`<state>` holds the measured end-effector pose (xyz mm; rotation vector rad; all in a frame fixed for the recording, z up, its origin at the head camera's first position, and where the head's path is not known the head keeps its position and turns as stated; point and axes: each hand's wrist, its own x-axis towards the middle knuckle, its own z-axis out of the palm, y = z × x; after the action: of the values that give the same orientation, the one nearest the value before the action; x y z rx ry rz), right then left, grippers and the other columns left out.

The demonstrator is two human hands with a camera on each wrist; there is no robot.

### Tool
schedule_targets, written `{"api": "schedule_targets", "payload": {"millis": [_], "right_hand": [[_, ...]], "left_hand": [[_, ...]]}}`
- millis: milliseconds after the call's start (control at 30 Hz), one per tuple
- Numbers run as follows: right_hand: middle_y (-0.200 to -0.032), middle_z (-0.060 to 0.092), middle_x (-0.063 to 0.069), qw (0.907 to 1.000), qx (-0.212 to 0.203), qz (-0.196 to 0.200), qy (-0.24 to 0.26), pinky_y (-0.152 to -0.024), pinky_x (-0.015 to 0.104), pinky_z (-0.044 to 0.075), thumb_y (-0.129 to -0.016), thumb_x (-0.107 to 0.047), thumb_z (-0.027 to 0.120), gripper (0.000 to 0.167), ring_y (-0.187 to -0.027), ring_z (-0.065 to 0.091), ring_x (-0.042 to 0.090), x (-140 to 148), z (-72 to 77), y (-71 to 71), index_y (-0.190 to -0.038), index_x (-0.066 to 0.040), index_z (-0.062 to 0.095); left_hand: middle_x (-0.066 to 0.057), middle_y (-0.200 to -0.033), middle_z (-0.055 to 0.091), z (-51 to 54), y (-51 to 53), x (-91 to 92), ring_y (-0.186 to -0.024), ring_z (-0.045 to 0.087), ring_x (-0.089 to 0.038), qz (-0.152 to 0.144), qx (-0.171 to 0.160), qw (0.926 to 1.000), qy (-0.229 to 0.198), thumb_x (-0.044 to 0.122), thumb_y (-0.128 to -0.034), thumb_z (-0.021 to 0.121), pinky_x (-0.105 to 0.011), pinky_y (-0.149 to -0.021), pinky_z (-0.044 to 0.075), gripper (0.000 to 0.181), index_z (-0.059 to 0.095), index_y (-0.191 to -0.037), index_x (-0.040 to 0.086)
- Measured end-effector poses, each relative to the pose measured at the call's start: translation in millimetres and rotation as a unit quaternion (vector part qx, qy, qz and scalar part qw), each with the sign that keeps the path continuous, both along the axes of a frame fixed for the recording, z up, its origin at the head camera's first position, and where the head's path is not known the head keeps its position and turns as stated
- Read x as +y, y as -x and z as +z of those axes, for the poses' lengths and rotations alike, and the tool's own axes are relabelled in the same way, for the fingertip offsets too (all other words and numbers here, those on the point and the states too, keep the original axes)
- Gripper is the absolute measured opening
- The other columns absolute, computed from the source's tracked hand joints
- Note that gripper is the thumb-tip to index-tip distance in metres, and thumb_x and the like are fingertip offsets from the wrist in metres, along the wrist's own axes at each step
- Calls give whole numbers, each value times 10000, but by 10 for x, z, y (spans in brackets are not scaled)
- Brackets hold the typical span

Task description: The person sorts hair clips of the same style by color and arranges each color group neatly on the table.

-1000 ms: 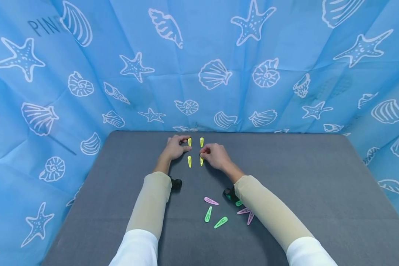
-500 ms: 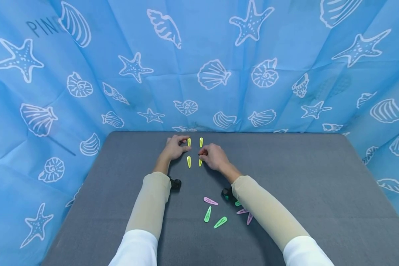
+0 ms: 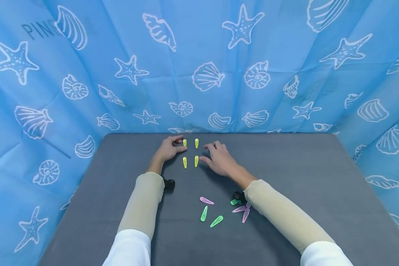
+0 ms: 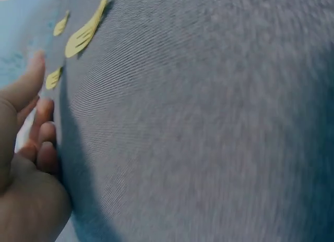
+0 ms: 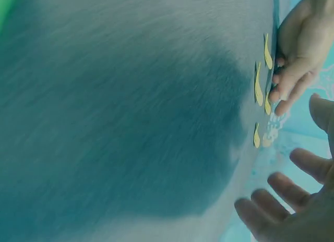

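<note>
Several yellow snap hair clips lie on the grey table in two short rows. My left hand [image 3: 169, 148] rests beside the upper-left yellow clip [image 3: 184, 143], its thumb and forefinger near that clip's two ends; whether they touch it I cannot tell. Below that clip lies the lower-left yellow clip [image 3: 184, 162]. Fingers spread and holding nothing, my right hand [image 3: 221, 159] is just right of the lower-right yellow clip [image 3: 196, 161], its thumb tip close to it. The upper-right yellow clip [image 3: 197, 143] lies farther back. In the right wrist view the right hand's fingers [image 5: 284, 190] are apart.
Nearer on the table [image 3: 286, 166] lie pink clips, one alone [image 3: 207, 200], and green clips, one upright [image 3: 204, 214] and one slanted [image 3: 216, 221]. More pink clips [image 3: 245, 214] lie partly under the right forearm. A blue shell-print curtain [image 3: 206, 99] stands behind the table edge.
My right hand has let go of the lower-right yellow clip and drawn back to the right, fingers opening. The left hand keeps its place by the upper-left clip. The head view has shifted slightly.
</note>
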<state>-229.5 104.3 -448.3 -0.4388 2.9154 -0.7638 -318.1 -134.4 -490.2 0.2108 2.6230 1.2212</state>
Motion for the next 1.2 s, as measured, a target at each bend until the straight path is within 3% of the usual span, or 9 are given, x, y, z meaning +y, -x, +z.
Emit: {"api": "schedule_targets", "payload": {"millis": [100,200,333,467,633,767,967,1100,1200], "right_hand": [[-1466,441,218,9995,296,-13,-92,-1136,557,367,-1023,-474,577,609,-1362,415,425,102,24,-94,-1493,-102,469],[-1522,395,240,9985,507,-16,-192,-1165,597,319,-1012,-494,586,664,-1403,369,449,230,46,-187,-1520,-92,436],[-1606,304,250,9964,703,42,-472,-1202,652,233,-1005,-535,572,737,-1495,267,477,416,64,-294,-1570,-108,369],[-1660,222,236,9956,715,54,-599,-1211,701,142,-996,-564,564,783,-1555,143,487,586,76,-413,-1602,-136,313],[-1674,193,238,9951,723,59,-668,-1190,734,131,-990,-558,578,799,-1561,107,495,783,23,-577,-1612,-148,288],[-1674,198,235,9923,846,85,-897,-1185,740,131,-982,-560,589,797,-1556,117,501,909,-58,-712,-1607,-155,304],[-1670,222,227,9874,1037,245,-1166,-1150,767,182,-966,-565,610,793,-1534,171,524,1025,-137,-935,-1592,-157,345],[-1655,253,239,9876,1046,354,-1113,-1148,758,206,-955,-555,634,800,-1516,220,524,1084,-141,-1064,-1584,-145,356],[-1644,269,241,9893,979,428,-994,-1155,730,233,-953,-542,648,803,-1509,247,503,1121,-144,-1132,-1583,-143,353]], "left_hand": [[-153,-1472,516,46,-28,-46,-1341,493,-345,-49,67,9999,61,401,-1028,601,-531,-1130,383,646,397,-1573,119],[-194,-1588,377,145,-106,-63,-1484,328,-398,49,157,9993,347,514,-1041,511,-603,-1187,290,708,326,-1604,125],[-182,-1681,174,307,-237,-42,-1541,134,-433,114,471,9947,903,613,-1022,454,-689,-1186,177,786,203,-1645,205],[-136,-1716,80,446,-393,-4,-1558,100,-422,-115,1045,9833,1485,650,-1007,453,-700,-1172,178,838,98,-1658,259],[-88,-1736,6,557,-663,14,-1583,10,-443,-492,1595,9643,2057,661,-994,473,-708,-1195,159,866,44,-1656,303],[-79,-1740,4,557,-888,25,-1586,-30,-457,-670,1780,9526,2375,673,-980,489,-702,-1215,118,882,34,-1653,329],[-21,-1745,-12,484,-1222,72,-1595,-38,-431,-886,1833,9425,2650,710,-944,517,-676,-1236,92,912,20,-1640,390],[-15,-1744,19,430,-1443,108,-1598,-23,-419,-1039,1844,9430,2568,709,-929,549,-676,-1232,118,929,24,-1634,410],[-17,-1739,49,384,-1591,136,-1598,10,-415,-1131,1627,9521,2329,697,-915,590,-690,-1219,142,946,53,-1637,405]]}}
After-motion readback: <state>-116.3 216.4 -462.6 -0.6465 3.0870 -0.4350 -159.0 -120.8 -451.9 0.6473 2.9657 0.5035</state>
